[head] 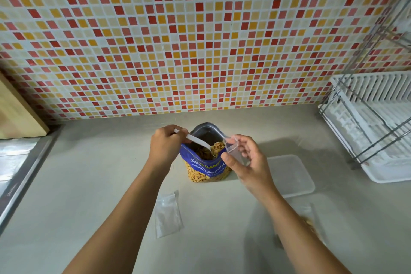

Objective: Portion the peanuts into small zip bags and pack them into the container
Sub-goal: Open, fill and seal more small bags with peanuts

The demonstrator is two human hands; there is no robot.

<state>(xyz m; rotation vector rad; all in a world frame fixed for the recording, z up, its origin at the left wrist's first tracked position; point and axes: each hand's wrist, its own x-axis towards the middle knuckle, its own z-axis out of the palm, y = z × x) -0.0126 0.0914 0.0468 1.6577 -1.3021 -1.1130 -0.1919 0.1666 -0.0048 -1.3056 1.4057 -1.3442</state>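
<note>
A blue peanut bag [206, 169] stands open at the middle of the counter. My left hand [165, 145] grips the handle of a white plastic spoon [195, 139], whose bowl holds peanuts [217, 147] just above the bag's mouth. My right hand [249, 160] pinches a small clear zip bag [233, 147], open side up, right beside the spoon's bowl. A stack of empty zip bags [168, 214] lies near the front. A clear container [313, 218] at the front right holds a filled bag of peanuts, partly hidden by my right forearm.
A clear plastic lid [291, 176] lies right of the peanut bag. A white dish rack with a metal frame [373, 127] fills the right side. A wooden board [17, 115] leans at the left above a metal sink edge [22, 176]. The tiled wall stands behind.
</note>
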